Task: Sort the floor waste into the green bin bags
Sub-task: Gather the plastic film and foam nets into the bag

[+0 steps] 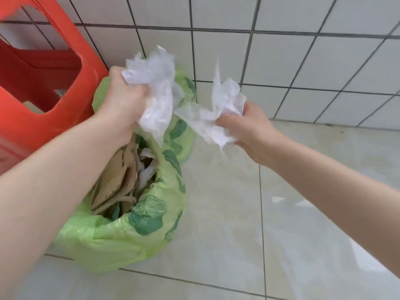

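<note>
Both forearms out: left hand (123,98) and right hand (249,128) each grip tissue (155,83) above near bag (121,239); drop pending, needs release over its mouth.

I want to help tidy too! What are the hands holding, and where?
Each grips crumpled white tissue paper by its bunched lower end: left hand one wad, right hand another.

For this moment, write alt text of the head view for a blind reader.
Each hand, left and right, grips crumpled white tissue above two green bags by a tiled wall. The near bag holds cardboard; a red stool stands left.
</note>
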Demonstrator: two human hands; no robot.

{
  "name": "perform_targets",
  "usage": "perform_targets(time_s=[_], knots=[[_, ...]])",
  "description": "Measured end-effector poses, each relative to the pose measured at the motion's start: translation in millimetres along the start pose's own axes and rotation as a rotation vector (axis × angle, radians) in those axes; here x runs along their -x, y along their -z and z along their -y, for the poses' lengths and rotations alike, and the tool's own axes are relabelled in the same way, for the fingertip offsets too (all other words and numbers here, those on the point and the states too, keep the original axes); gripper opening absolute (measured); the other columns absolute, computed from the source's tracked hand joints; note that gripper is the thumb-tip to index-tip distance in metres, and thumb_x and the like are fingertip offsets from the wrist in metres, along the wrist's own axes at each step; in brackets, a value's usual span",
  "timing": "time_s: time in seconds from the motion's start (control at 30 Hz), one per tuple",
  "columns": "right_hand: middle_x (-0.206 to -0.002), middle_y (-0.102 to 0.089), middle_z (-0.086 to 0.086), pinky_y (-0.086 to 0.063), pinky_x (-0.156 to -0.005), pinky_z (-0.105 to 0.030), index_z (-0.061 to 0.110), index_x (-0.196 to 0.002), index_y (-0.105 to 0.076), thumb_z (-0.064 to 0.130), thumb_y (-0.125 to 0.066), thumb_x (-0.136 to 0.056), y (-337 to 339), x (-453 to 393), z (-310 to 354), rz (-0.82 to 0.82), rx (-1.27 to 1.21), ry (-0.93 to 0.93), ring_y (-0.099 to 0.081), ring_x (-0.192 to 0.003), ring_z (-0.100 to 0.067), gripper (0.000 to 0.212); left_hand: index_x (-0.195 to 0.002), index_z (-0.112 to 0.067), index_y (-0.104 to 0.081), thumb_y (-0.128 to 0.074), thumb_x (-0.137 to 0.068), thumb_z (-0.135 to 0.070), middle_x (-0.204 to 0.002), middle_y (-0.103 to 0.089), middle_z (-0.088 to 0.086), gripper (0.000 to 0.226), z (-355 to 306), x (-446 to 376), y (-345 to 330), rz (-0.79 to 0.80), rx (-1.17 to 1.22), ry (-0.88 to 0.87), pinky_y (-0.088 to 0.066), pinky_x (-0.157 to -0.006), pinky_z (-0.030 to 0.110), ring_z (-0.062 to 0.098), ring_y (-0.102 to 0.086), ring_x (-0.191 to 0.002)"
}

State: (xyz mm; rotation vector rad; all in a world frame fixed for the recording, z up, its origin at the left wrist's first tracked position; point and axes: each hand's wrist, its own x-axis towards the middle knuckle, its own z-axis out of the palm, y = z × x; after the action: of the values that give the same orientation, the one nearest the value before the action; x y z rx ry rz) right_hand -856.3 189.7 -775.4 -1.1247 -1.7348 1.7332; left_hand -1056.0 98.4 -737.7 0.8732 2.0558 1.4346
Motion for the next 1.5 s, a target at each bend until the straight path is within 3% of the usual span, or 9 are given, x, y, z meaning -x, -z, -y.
perform_targets(time_s=[0.13, 0.3, 0.47, 0.63, 0.77, 0.9, 1.17, 1.3, 1.5], knots=[[-0.076, -0.055, -0.007, -0.045, -0.050, -0.022, -0.001, -0.099, -0.061, 0.001, -0.052, -0.080, -39, -63, 36, 0.060, -0.088, 0.051, -0.058, -0.065, -0.019, 0.021, -0.087, -0.017, -0.051, -0.045, -0.088, -0.006, -0.068, -0.054, -0.007, 0.013, 5, -54, 13, -0.052, 0.241, 0.167, -0.040, -0.044, 0.016, 0.007, -0.051, -0.050], [-0.071, -0.059, -0.004, -0.048, -0.055, -0.027, 0.003, -0.093, -0.063, 0.000, -0.053, -0.078, -71, -133, 63, 0.085, -0.111, 0.098, -0.061, -0.066, -0.021, 0.017, -0.092, -0.021, -0.058, -0.047, -0.095, -0.018, -0.087, -0.061, 0.001, 0.012, 12, -103, 21, 0.017, 0.329, 0.343, -0.050, -0.069, 0.032, 0.019, -0.059, -0.078], [-0.111, -0.063, -0.015, -0.048, -0.087, -0.036, 0.004, -0.112, -0.056, 0.021, -0.059, -0.077, -114, -189, 62, 0.048, 0.596, 0.282, -0.058, -0.107, -0.031, 0.039, -0.132, 0.010, -0.038, -0.055, -0.089, -0.001, -0.127, -0.050, 0.030, 0.047, 52, -144, 19, 0.019, -0.855, 0.267, -0.043, -0.091, 0.045, 0.042, -0.052, -0.114], [-0.120, -0.055, -0.015, -0.037, -0.074, -0.028, 0.004, -0.122, -0.049, 0.009, -0.046, -0.094, -149, -208, 36, 0.255, 1.249, 0.359, -0.051, -0.105, -0.026, 0.028, -0.074, -0.008, -0.052, -0.046, -0.093, -0.006, -0.083, -0.056, 0.010, 0.019, 84, -150, 20, 0.393, -1.085, 0.148, -0.039, -0.074, 0.034, 0.028, -0.050, -0.084], [-0.125, -0.053, -0.011, -0.044, -0.088, -0.030, 0.001, -0.124, -0.049, 0.004, -0.041, -0.096, -165, -213, 22, 0.399, 1.500, 0.231, -0.050, -0.116, -0.027, 0.029, -0.118, -0.004, -0.053, -0.046, -0.096, -0.016, -0.117, -0.053, 0.013, 0.026, 106, -153, 12, 0.630, -1.255, 0.220, -0.039, -0.098, 0.035, 0.030, -0.049, -0.105], [-0.093, -0.058, -0.005, -0.047, -0.084, -0.030, 0.004, -0.120, -0.055, 0.011, -0.044, -0.096, -174, -223, 15, 0.634, 1.671, 0.181, -0.058, -0.086, -0.022, 0.027, -0.133, -0.002, -0.043, -0.045, -0.097, -0.012, -0.137, -0.045, 0.016, 0.037, 112, -154, 0, 0.730, -1.235, 0.301, -0.035, -0.102, 0.036, 0.031, -0.045, -0.123], [-0.145, -0.039, -0.015, -0.048, -0.097, -0.045, 0.005, -0.147, -0.017, 0.023, -0.068, -0.085, -142, -201, 79, 0.705, 1.309, -0.053, -0.049, -0.122, -0.037, 0.082, -0.068, -0.013, -0.052, -0.042, -0.093, -0.010, -0.083, -0.058, 0.006, 0.027, 67, -150, 30, 0.519, -1.050, 0.263, -0.043, -0.067, 0.031, 0.023, -0.053, -0.074], [-0.141, -0.041, -0.013, -0.056, -0.086, -0.045, 0.013, -0.148, -0.026, 0.011, -0.053, -0.091, -113, -185, 128, 0.578, 1.017, -0.135, -0.061, -0.105, -0.037, 0.063, -0.097, -0.004, -0.063, -0.048, -0.087, -0.010, -0.100, -0.063, 0.017, 0.019, 21, -140, 65, 0.265, -0.960, 0.293, -0.047, -0.071, 0.035, 0.035, -0.060, -0.091], [-0.124, -0.060, -0.015, -0.048, -0.098, -0.045, 0.003, -0.124, -0.057, 0.012, -0.050, -0.087, -93, -135, 199, 0.456, 0.857, -0.211, -0.058, -0.109, -0.027, 0.038, -0.116, -0.017, -0.061, -0.045, -0.086, -0.016, -0.112, -0.065, 0.013, 0.035, -53, -88, 113, 0.151, -0.720, 0.351, -0.050, -0.092, 0.043, 0.036, -0.058, -0.106]])
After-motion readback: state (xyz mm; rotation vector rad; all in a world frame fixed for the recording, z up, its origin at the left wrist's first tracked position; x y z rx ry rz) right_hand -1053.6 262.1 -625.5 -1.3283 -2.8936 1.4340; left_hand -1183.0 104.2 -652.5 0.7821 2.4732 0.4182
